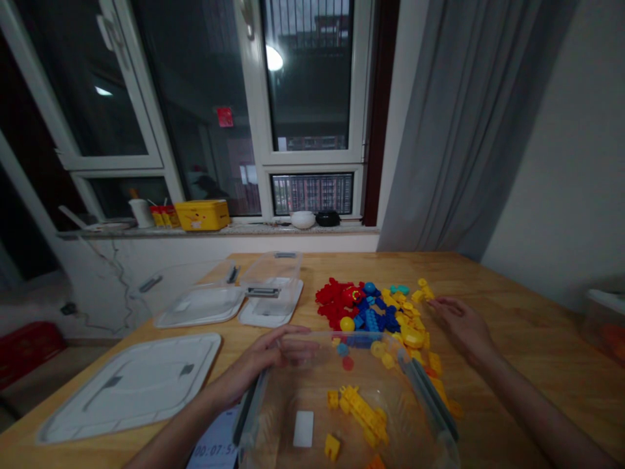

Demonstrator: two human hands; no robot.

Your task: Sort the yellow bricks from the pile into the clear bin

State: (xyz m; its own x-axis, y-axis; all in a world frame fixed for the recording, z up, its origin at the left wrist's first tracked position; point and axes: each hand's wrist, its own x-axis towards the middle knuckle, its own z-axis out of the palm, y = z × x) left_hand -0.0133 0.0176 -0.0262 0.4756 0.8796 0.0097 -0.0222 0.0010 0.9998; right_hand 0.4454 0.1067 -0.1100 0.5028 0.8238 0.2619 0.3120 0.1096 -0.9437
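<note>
A clear plastic storage box (pixel 278 410) with grey side latches stands in front of me, holding several yellow building blocks (pixel 364 413). My left hand (pixel 280 348) grips its far left rim, fingers over the edge. Beyond the box lies a colour-sorted pile: red blocks (pixel 336 299), blue blocks (pixel 374 319) and loose yellow blocks (pixel 413 329). At the right edge of the pile, my right hand (pixel 459 319) has its fingertips closed on a yellow block (pixel 426 288). Part of that block is hidden by the fingers.
White lids (pixel 141 378) lie on the left of the wooden table (pixel 527 339), with two smaller clear boxes (pixel 273 270) behind. A lit timer screen (pixel 215 446) shows under my left forearm. Another container (pixel 605 319) stands at far right.
</note>
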